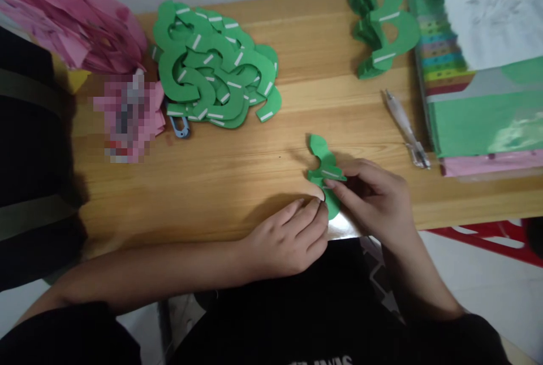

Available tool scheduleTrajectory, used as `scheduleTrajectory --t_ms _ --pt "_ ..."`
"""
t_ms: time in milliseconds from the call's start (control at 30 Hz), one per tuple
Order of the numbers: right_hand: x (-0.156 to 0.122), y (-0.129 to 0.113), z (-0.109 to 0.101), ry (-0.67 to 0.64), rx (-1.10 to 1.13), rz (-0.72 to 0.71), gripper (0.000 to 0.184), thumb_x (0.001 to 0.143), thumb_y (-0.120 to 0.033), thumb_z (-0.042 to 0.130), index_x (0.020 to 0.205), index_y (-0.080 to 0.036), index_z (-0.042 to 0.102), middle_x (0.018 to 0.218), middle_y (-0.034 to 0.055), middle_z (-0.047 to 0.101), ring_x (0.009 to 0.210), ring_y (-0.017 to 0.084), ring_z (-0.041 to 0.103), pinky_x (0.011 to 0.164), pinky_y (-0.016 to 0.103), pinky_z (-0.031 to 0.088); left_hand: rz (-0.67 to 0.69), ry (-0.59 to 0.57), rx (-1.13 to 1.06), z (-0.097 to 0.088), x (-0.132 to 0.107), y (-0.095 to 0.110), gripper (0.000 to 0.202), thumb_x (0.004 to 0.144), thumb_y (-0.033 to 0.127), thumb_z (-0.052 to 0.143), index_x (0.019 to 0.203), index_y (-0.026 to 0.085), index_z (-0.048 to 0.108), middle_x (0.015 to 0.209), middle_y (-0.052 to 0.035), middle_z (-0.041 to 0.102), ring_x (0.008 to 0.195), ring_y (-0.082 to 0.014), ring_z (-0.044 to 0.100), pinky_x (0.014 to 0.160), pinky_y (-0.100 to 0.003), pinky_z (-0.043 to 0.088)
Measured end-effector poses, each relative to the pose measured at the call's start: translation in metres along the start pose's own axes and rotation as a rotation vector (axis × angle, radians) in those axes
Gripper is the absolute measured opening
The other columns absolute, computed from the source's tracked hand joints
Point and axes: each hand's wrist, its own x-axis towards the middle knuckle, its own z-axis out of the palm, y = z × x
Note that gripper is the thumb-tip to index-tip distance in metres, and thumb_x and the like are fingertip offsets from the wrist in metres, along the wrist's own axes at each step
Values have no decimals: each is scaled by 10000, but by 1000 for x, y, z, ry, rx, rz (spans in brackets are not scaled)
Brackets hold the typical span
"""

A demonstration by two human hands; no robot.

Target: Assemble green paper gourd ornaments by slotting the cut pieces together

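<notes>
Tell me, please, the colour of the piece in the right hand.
The piece is green; see the head view.

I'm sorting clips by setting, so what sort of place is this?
Probably a desk for paper crafts, perhaps at home; little of the room shows. The signs: a heap of green cut-outs on the wooden tabletop, a pen, and the right hand holding a similar green piece.

The paper piece [326,157] is green with white strips [331,173], and so is the pile [218,56]. The table [314,93] is light brown with wood grain. The shirt [271,320] is black with white letters [339,361].
</notes>
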Motion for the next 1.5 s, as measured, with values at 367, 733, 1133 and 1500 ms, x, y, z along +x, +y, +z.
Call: scheduleTrajectory --t_ms 367,733,1133,1500 --pt "7 -3 0 -59 -60 164 65 784 -235 687 815 -179 678 657 -17 630 519 100 523 493 236 411 16 9 38 0 -5 5 259 936 307 538 1021 103 674 1166 -116 687 1062 -222 625 861 -318 467" --pt "16 -7 -2 -94 -103 267 104 740 -277 692 732 -174 680 599 -9 628 501 110 523 496 242 411 8 54 7 0 -3 2 200 925 221 538 996 103 683 1128 -104 712 1036 -209 653 841 -302 489" --pt "22 -13 -3 -107 -151 240 106 723 -275 670 683 -177 671 573 4 654 478 119 555 472 230 417 -174 -77 52 -3 3 -15 629 985 508 322 1248 -3 577 1312 -185 609 1251 -278 553 1059 -380 399" --pt "18 -11 1 -40 -79 240 94 706 -278 698 723 -188 680 600 6 682 484 130 591 470 244 458 -216 -89 -45 0 2 -15 726 951 597 316 1247 -15 569 1346 -201 577 1288 -297 514 1089 -389 355"
